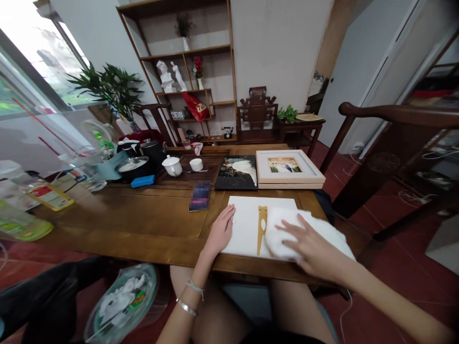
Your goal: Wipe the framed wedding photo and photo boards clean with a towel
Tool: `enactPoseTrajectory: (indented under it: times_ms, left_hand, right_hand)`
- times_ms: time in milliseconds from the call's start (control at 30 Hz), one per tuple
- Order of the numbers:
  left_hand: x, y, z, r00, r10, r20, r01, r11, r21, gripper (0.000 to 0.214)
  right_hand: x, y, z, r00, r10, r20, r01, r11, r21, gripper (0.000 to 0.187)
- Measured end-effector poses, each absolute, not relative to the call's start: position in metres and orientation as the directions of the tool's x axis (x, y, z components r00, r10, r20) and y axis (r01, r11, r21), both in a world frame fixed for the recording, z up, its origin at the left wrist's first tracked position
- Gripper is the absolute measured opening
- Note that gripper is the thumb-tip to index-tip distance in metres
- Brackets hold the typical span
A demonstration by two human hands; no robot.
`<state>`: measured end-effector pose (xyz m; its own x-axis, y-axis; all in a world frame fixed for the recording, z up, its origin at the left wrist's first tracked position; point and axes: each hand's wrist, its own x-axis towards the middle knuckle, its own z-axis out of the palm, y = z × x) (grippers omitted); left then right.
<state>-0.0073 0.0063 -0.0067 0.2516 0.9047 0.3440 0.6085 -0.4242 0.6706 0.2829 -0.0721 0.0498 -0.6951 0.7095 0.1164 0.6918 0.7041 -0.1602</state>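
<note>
A white picture frame lies face down (247, 224) on the near edge of the wooden table (143, 220), its gold-coloured stand strip (262, 229) running down its back. My left hand (220, 230) rests flat on the frame's left edge, fingers stretched out. My right hand (308, 243) lies spread on a white fluffy cloth (304, 229) that covers the frame's right part, pressing it down.
Behind the frame stand a stack of white framed photos (289, 168) and a dark photo print (237, 173). A phone (200, 196), tea set and cups (172, 165), bottles at left. A wooden chair (394, 143) stands at right; a bin with rubbish (122, 301) below.
</note>
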Motion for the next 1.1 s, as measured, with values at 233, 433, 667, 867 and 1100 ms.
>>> enactPoseTrajectory:
  times_ms: [233,433,667,867,1100]
  left_hand:
    - [-0.009,0.007,-0.010,0.269,0.903,0.336,0.634,-0.429,0.644,0.042]
    - [-0.009,0.006,-0.006,0.257,0.915,0.310,0.639,-0.402,0.656,0.042]
    - [-0.007,0.007,-0.007,0.249,0.911,0.328,0.629,-0.410,0.661,0.041]
    - [-0.007,0.007,-0.010,0.259,0.904,0.341,0.634,-0.425,0.646,0.042]
    - [-0.008,0.008,-0.007,0.262,0.908,0.328,0.626,-0.418,0.658,0.042]
  right_hand:
    - [0.294,-0.075,0.051,-0.725,0.684,0.081,0.660,0.723,-0.205,0.044]
    - [0.298,-0.001,0.045,-0.631,0.763,0.141,0.747,0.646,-0.156,0.038]
    - [0.275,-0.076,0.043,-0.704,0.705,0.084,0.685,0.705,-0.184,0.061]
    - [0.269,-0.092,0.044,-0.764,0.634,0.119,0.601,0.767,-0.226,0.063]
    - [0.251,0.008,0.038,-0.650,0.714,0.260,0.680,0.699,-0.221,0.042]
